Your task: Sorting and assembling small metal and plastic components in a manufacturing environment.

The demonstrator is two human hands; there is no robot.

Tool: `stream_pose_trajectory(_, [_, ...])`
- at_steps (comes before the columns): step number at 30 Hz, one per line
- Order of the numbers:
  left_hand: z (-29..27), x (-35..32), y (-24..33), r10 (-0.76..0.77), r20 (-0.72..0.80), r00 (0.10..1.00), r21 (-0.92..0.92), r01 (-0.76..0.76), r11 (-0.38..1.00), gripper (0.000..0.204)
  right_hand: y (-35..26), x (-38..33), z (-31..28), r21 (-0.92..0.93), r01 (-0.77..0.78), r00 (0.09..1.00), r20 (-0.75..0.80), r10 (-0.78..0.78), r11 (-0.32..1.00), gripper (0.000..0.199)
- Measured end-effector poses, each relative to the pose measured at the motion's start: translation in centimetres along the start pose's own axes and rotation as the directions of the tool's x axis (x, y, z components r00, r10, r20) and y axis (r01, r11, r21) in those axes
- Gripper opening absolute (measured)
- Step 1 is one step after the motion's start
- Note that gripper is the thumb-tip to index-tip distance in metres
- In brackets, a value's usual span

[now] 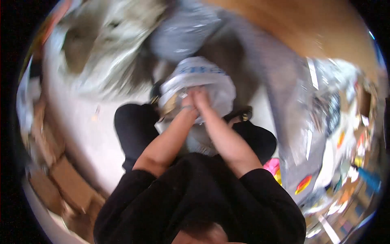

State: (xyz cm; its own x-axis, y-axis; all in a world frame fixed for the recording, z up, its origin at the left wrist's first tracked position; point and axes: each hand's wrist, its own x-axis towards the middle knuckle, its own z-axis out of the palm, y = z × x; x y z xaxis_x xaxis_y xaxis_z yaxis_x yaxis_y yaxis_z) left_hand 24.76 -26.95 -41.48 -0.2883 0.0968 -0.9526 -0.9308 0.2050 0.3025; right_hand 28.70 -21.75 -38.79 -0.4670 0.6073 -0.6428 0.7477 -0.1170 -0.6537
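Note:
Between my knees stands a white plastic bag (221, 91) with blue print, its mouth toward me. Both my hands reach into that mouth, side by side and touching or nearly so. My left hand (188, 100) is next to a tan, cardboard-like piece (170, 106) at the bag's left side. On the right, my right hand (200, 97) points down into the bag. Blur and the bag hide the fingers of both hands, so any grip is not visible.
Large sacks wrapped in clear film (118, 44) stand at the far left, beside a grey plastic bundle (185, 30). Brown cardboard boxes (75, 183) line the left. A long film-wrapped grey pack (284, 105) runs along the right, with mixed packaging (341, 162) beyond it.

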Motion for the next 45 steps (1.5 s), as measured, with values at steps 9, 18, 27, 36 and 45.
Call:
stream_pose_trajectory(9, [-4.4,6.1,-1.2,0.061,0.548,0.834,-0.273,0.109,0.956,0.046,-0.9,-4.0,0.7,0.075,-0.017,0.980,-0.194,0.031,0.997,0.044])
stream_pose_trajectory(18, [-3.5,-10.5,1.3,0.305,0.454,0.837,-0.251,-0.208,0.945,0.038,-3.8,-9.5,-0.1,0.273,0.243,0.895,-0.433,-0.107,0.931,0.039])
stream_pose_trajectory(27, [5.4,-34.1,0.3,0.667,0.645,0.373,-0.326,-0.655,0.682,0.031,-10.7,-23.7,-16.4,0.134,0.785,0.432,-0.819,-0.379,0.604,0.031])
stream_pose_trajectory(36, [20.9,-39.1,-14.1,0.323,0.902,0.288,-0.189,-0.410,0.892,0.030,0.5,-28.4,-33.5,0.129,0.772,0.259,-0.958,-0.122,0.623,0.024])
stream_pose_trajectory(45, [28.1,-35.7,-18.3,-0.348,0.869,0.350,0.426,-0.173,0.888,0.019,10.2,-27.7,-40.1,0.652,0.520,0.684,-0.705,0.188,0.552,0.032])
